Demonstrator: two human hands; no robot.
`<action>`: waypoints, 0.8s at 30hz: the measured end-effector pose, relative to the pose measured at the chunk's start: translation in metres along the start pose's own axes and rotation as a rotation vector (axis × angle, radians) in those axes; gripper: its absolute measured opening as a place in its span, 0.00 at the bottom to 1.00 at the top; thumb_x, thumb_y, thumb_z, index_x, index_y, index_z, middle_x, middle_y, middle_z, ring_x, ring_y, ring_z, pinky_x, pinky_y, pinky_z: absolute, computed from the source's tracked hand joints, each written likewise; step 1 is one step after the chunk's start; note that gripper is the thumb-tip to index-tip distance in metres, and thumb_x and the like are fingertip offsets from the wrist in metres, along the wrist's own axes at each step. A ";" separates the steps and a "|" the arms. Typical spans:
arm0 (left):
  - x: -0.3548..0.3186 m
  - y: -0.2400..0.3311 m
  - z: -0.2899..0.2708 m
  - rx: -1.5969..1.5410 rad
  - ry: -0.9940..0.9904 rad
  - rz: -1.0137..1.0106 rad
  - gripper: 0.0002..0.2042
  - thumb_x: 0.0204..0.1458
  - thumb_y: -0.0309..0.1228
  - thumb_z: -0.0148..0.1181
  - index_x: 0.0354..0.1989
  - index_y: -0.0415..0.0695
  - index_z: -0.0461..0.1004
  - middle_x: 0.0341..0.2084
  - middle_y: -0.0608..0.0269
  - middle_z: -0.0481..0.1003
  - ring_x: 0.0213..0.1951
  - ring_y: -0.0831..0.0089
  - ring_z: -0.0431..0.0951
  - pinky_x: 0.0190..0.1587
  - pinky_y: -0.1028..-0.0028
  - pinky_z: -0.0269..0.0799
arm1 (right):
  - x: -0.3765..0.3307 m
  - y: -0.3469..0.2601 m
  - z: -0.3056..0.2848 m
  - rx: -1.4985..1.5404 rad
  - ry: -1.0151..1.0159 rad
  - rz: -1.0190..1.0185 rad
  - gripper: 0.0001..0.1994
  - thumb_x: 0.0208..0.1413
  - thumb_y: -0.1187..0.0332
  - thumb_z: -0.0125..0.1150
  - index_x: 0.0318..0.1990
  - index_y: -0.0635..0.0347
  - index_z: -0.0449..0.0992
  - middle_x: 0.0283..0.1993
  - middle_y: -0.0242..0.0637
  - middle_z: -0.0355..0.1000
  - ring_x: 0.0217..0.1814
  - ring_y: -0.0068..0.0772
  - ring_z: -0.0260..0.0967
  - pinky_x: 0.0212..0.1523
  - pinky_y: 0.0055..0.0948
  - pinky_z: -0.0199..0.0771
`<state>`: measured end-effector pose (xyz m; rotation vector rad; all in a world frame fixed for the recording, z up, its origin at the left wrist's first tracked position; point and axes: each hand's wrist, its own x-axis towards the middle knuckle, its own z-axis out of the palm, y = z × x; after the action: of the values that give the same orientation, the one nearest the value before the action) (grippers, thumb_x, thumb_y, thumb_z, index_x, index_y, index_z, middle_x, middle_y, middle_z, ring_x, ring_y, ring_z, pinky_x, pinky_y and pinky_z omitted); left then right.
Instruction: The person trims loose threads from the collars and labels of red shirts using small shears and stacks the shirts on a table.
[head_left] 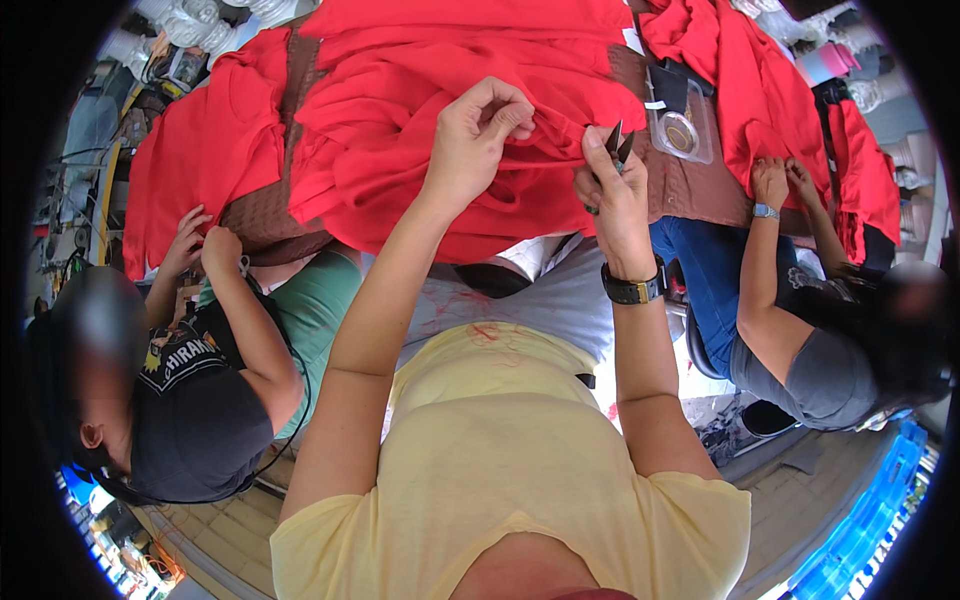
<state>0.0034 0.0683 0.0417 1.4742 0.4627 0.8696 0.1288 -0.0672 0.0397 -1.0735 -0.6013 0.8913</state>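
A large heap of red cloth (pixel 390 150) lies bunched on the table in front of me, hanging over its near edge. My left hand (pixel 475 135) is closed, thumb and forefinger pinching a piece of that cloth. My right hand (pixel 612 190) is wrapped around small dark thread snips (pixel 622 148), whose pointed blades stick up beyond the fingers and look parted. Its thumb presses at the edge of the raised cloth, so a fold stretches between my two hands. Loose red threads (pixel 485 335) lie on my lap and shirt.
A brown-covered table (pixel 675 185) carries a clear plastic container (pixel 682 125) to the right. Co-workers sit either side, a person's hands (pixel 200 245) by red cloth at left, another person's hands (pixel 780 182) on red cloth at right. A pink-lidded container (pixel 828 62) stands far right.
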 end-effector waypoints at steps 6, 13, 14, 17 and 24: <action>-0.009 -0.012 0.018 -0.032 -0.046 -0.043 0.05 0.65 0.27 0.56 0.37 0.40 0.73 0.35 0.61 0.79 0.36 0.78 0.78 0.41 0.77 0.75 | -0.006 0.016 -0.023 0.134 0.031 0.072 0.07 0.69 0.63 0.57 0.42 0.55 0.74 0.19 0.18 0.56 0.16 0.11 0.47 0.18 0.18 0.44; -0.044 0.008 0.013 -0.108 -0.220 -0.371 0.06 0.67 0.29 0.53 0.39 0.41 0.73 0.39 0.64 0.76 0.41 0.78 0.77 0.46 0.76 0.72 | -0.009 0.031 -0.045 0.096 0.016 0.138 0.08 0.70 0.63 0.55 0.45 0.57 0.76 0.19 0.18 0.56 0.17 0.11 0.46 0.19 0.18 0.44; -0.052 0.007 0.009 -0.170 -0.263 -0.291 0.04 0.65 0.27 0.55 0.37 0.41 0.73 0.43 0.62 0.72 0.46 0.76 0.75 0.50 0.74 0.72 | -0.010 0.030 -0.046 0.087 0.011 0.140 0.09 0.70 0.63 0.54 0.45 0.57 0.76 0.20 0.18 0.56 0.17 0.11 0.46 0.20 0.18 0.44; -0.073 0.022 0.010 -0.047 -0.311 -0.169 0.02 0.62 0.25 0.58 0.36 0.41 0.73 0.47 0.59 0.69 0.51 0.72 0.73 0.55 0.71 0.71 | -0.012 0.031 -0.049 0.023 -0.008 0.126 0.10 0.70 0.63 0.54 0.48 0.59 0.76 0.20 0.18 0.56 0.17 0.10 0.47 0.19 0.18 0.44; -0.089 0.027 0.015 -0.335 -0.180 -0.238 0.08 0.59 0.22 0.61 0.44 0.40 0.70 0.30 0.63 0.72 0.35 0.76 0.71 0.42 0.75 0.68 | -0.013 0.034 -0.048 0.000 0.016 0.123 0.10 0.70 0.64 0.55 0.48 0.60 0.76 0.20 0.17 0.56 0.17 0.09 0.47 0.19 0.18 0.44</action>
<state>-0.0471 -0.0107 0.0479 1.1499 0.3314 0.5871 0.1488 -0.0951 -0.0100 -1.1265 -0.5259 0.9885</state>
